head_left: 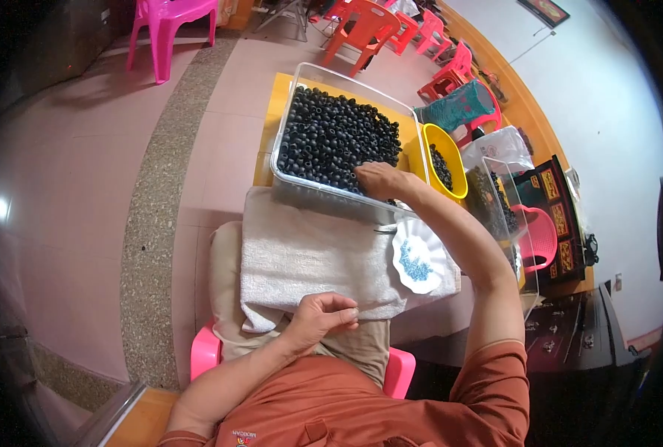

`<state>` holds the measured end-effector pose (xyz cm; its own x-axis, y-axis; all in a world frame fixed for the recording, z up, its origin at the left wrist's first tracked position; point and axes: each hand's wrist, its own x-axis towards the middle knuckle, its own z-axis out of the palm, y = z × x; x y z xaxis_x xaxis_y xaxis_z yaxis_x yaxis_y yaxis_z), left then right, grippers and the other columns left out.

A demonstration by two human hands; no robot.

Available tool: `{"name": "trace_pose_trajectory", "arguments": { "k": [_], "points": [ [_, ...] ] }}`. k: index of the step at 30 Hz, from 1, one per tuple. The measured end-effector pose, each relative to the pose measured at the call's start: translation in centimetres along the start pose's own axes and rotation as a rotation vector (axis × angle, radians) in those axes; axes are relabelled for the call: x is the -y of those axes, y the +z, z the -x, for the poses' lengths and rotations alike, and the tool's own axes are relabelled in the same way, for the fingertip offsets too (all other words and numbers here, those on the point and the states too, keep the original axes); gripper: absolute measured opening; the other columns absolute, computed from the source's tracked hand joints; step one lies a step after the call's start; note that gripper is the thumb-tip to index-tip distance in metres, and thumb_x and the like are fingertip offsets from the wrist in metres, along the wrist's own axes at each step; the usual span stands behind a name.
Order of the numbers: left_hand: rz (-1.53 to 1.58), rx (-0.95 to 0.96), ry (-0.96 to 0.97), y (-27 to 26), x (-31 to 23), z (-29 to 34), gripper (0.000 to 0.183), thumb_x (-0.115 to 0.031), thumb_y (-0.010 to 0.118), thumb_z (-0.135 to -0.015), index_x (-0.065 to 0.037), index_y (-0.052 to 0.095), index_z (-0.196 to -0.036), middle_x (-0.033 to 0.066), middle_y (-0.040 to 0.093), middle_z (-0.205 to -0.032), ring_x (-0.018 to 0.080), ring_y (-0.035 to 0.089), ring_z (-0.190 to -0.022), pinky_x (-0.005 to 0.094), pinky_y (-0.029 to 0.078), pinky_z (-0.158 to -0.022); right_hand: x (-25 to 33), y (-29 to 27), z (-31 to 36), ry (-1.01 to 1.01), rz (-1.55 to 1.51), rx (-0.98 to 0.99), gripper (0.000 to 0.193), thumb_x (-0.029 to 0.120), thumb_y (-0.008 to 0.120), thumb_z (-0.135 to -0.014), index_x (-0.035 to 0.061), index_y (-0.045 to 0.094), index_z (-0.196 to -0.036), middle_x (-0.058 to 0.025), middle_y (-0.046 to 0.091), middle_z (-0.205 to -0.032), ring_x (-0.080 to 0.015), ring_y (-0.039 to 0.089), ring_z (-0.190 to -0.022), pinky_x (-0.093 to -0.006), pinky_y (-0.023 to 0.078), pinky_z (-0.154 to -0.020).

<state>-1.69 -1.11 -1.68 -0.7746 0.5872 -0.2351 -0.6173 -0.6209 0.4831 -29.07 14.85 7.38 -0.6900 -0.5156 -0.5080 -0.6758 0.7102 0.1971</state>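
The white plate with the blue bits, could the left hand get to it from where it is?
Probably yes. The left hand rests at the towel's near edge, and the white plate lies on that towel off to its right with nothing between them, though the hand seems to pinch something small.

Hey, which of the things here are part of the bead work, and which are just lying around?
In use: right hand in clear bin of black beads; left hand pinched above white towel; white dish of blue bits.

Lying about: yellow bowl, pink chairs, red chairs.

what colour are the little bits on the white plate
Blue, small bits piled on the white plate, seen in the head view.
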Motion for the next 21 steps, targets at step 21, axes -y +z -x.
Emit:
{"name": "trace_pose_trajectory", "arguments": {
  "k": [21],
  "points": [
    [-0.018, -0.006, -0.002, 0.1, 0.1, 0.1, 0.013, -0.003, 0.067, -0.087, 0.002, 0.064, -0.099, 0.0077, 0.066, -0.088, 0.0151, 0.066, -0.078, 0.0286, 0.059, -0.075, -0.2, -1.2, 1.7, -0.033, -0.17, 0.018, 0.019, 0.013, 0.061, -0.078, 0.006, 0.066, -0.094, -0.0169, 0.065, -0.101, -0.0356, 0.062, -0.097, -0.0443, 0.05, -0.081]
  ]
}}
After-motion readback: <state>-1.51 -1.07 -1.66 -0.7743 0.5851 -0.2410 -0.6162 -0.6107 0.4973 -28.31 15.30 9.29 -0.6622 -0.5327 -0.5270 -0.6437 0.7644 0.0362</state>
